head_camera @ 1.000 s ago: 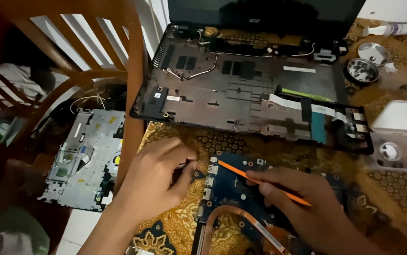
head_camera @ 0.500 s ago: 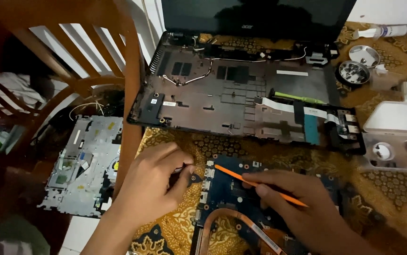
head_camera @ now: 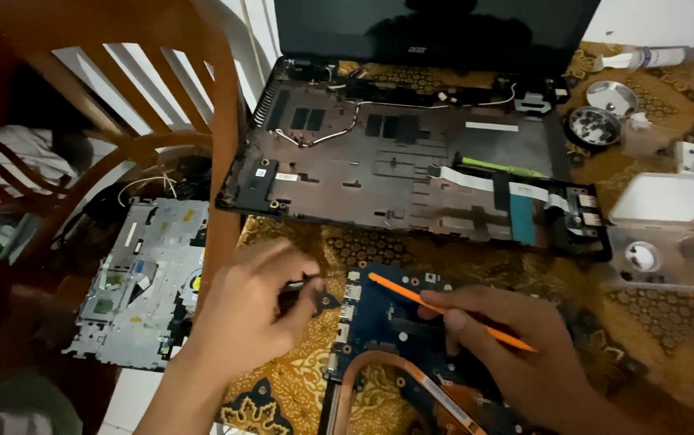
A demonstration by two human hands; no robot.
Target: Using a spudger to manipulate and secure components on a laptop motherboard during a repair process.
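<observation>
- The blue circuit board (head_camera: 399,322) lies flat on the patterned cloth (head_camera: 669,322) at the near edge of the table, directly under and between the two hands, its left edge with the row of silver ports (head_camera: 349,310) facing the left hand.
- Its long axis seems to run left to right, though the right hand covers the far end; a copper heat pipe (head_camera: 379,366) curves along its near side.
- The right hand (head_camera: 516,354) rests on the board and grips an orange pry tool (head_camera: 444,310) like a pen, the tip pointing up and left to the board's far left corner.
- The left hand (head_camera: 254,310) sits just off the board's left edge, fingers pinched on a small dark part (head_camera: 315,294) that I cannot make out; it is the nearer hand to the ports.
- Just beyond the board lies the opened laptop base (head_camera: 411,161), near but apart from it, with a strip of bare cloth between.
- To the left, past the table edge, a wooden chair (head_camera: 218,161) upright stands close to the left wrist, so room that way is tight; a grey keyboard frame (head_camera: 137,282) lies below it.
- To the right, clear plastic boxes (head_camera: 669,234) and small metal dishes (head_camera: 597,125) sit well apart.
</observation>
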